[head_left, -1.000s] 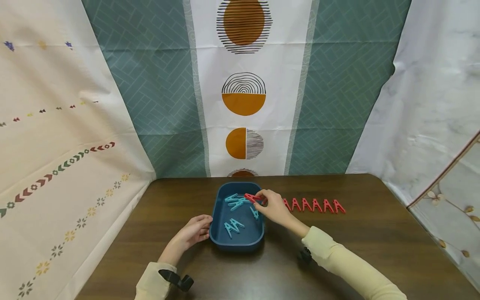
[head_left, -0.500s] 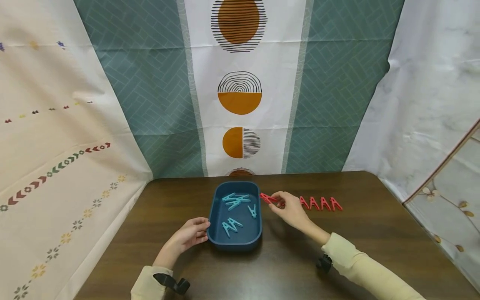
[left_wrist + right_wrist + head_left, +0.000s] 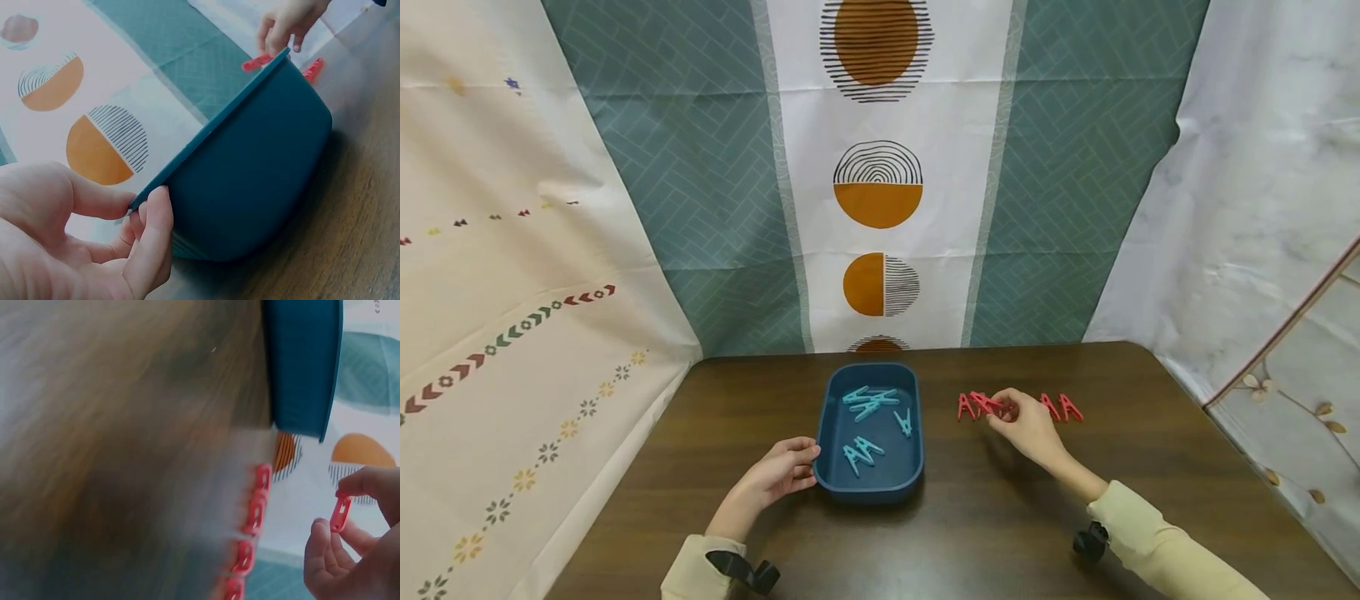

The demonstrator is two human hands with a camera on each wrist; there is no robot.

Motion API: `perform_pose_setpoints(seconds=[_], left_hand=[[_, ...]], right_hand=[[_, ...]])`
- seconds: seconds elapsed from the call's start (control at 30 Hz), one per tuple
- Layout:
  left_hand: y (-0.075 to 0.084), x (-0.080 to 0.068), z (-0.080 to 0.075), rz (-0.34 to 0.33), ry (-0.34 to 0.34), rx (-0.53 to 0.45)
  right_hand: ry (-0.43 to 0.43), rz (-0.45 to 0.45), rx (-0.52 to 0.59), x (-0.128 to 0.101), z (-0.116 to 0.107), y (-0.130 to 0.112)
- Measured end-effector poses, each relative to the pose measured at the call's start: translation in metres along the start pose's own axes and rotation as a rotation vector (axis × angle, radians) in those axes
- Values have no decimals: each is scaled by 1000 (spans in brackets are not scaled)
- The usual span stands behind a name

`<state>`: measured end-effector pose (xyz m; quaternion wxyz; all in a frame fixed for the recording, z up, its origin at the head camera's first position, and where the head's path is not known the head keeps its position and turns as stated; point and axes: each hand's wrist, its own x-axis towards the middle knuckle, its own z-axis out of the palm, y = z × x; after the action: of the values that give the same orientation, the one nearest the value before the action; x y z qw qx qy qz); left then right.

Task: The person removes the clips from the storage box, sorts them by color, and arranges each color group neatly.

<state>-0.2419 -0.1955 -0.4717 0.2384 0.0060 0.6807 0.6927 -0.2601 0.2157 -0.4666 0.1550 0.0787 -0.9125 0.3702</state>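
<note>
In the head view, a dark blue rectangular bin (image 3: 872,493) stands on the brown table. Several turquoise clothespins (image 3: 859,455) lie loose inside it. My left hand (image 3: 775,475) holds the bin's left side; in the left wrist view its thumb and fingers pinch the bin (image 3: 250,156) at the rim. To the right of the bin, my right hand (image 3: 1033,429) pinches a red clothespin (image 3: 985,401) above a row of other red clothespins (image 3: 1070,407), covering the middle of the row. The right wrist view shows the held red clothespin (image 3: 340,514) between thumb and fingers.
The row of red clothespins (image 3: 253,515) also shows in the right wrist view, lined up beyond the bin's end. A patterned cloth (image 3: 1060,208) hangs behind the table (image 3: 760,392), and light cloths (image 3: 550,250) flank it.
My right hand has moved right, from over the bin's right rim to over the row, with the red clothespin still pinched. My left hand stays at the bin. The head view shifts slightly.
</note>
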Motion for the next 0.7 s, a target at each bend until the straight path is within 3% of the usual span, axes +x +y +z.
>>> perform_pose_setpoints(seconds=[0.33,0.7], left_hand=[[0,1,0,-10,-2,-8],[0,1,-2,-12,-22,-3]], right_hand=[[44,127,-35,-1,-29,34],[78,388,-21,0,-58,72]])
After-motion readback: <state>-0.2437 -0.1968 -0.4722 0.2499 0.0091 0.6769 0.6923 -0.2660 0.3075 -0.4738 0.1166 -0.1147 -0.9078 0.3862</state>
